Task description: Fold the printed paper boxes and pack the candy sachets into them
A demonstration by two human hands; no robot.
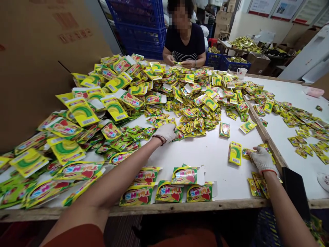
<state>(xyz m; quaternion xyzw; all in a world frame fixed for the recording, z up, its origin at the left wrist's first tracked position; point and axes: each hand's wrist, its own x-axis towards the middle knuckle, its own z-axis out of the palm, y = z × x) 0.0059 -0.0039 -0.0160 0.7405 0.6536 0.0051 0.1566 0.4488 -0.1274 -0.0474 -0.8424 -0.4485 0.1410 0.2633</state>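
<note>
My left hand (166, 133), in a pale knit glove with a beaded bracelet at the wrist, reaches to the edge of a heap of small yellow sachets (196, 125). Its fingers curl in among them, and what they hold is hidden. Beside the wooden divider, my gloved right hand (263, 159) is closed over some yellow sachets (246, 153). More yellow sachets (257, 185) lie just below that hand. A yellow box (234, 153) lies to its left. Several TWINS boxes (169, 191) with flaps showing lie along the front edge.
A large pile of yellow boxes (84, 111) and green sachets (123, 139) covers the left. A wooden strip (267, 137) divides the white table. A dark flat object (295, 190) rests over the front edge. Across the table, a person (185, 43) handles a packet. A cup (242, 72) stands behind.
</note>
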